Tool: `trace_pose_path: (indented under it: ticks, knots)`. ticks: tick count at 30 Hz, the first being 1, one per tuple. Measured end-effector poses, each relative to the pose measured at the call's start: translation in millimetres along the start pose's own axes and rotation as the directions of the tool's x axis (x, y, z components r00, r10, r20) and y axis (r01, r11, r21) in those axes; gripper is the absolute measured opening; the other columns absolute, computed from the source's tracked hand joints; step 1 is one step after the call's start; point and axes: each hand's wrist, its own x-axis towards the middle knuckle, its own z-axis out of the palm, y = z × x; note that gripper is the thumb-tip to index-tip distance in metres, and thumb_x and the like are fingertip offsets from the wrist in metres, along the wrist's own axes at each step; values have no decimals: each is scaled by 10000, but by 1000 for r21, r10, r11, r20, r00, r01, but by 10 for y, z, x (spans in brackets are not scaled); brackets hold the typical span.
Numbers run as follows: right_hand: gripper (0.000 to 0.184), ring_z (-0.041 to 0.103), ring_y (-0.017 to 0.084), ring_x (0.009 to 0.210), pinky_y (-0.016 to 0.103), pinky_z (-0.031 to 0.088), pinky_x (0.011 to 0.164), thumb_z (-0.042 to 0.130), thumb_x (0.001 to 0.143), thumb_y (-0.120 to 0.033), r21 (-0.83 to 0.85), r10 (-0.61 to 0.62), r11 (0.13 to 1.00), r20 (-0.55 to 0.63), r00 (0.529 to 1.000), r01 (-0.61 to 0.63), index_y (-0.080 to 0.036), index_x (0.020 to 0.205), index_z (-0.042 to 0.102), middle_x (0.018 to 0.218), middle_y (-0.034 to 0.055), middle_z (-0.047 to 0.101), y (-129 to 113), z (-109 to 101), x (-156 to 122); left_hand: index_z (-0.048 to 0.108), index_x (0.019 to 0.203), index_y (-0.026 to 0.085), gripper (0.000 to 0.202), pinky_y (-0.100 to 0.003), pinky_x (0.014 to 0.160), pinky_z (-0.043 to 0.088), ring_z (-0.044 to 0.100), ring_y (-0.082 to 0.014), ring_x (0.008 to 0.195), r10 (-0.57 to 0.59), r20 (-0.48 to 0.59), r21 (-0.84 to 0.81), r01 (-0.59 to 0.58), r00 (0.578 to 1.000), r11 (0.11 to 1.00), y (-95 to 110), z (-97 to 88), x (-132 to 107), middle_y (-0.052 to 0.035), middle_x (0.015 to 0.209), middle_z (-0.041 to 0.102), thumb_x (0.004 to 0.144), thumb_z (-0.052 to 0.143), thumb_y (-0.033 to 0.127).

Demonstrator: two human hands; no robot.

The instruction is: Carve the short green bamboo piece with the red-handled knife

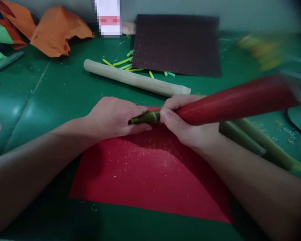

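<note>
My left hand (114,117) is closed around the end of a green bamboo-like stick (146,117), above a red paper sheet (150,170) lying on the green table (52,97). Right beside it, my right hand (183,124) grips the same stick where a red paper roll (238,100) wraps it. That red roll points up to the right, and its far end is blurred. The two hands nearly touch at the stick.
A pale wooden rod (135,78) lies behind the hands, with short green straw bits (122,63) near it. A dark glittery sheet (178,45) lies at the back, crumpled orange paper (57,31) at the back left. Green sticks (261,144) lie at the right.
</note>
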Motion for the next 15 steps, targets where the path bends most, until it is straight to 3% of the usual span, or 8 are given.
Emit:
trace_pose_path:
  ticks: [7,15]
  knots:
    - [272,539,119,552,298,465,588,655,859,-186,7,17,1000,-123,992,-16,-240,598,599,597,-24,590,17,24,-5,694,1280,335,497,-291,625,356,716,-251,982,-12,13,2,12,1000,1000,2,-5,-2,-19,1130,794,986,429,636]
    - [259,523,113,505,280,445,516,652,832,-126,-15,14,1000,14,1000,-14,-239,608,589,570,-37,590,-15,-13,0,726,1178,312,459,-286,607,339,711,-229,919,-9,4,1,9,1000,1000,14,0,5,-6,1068,800,994,430,610]
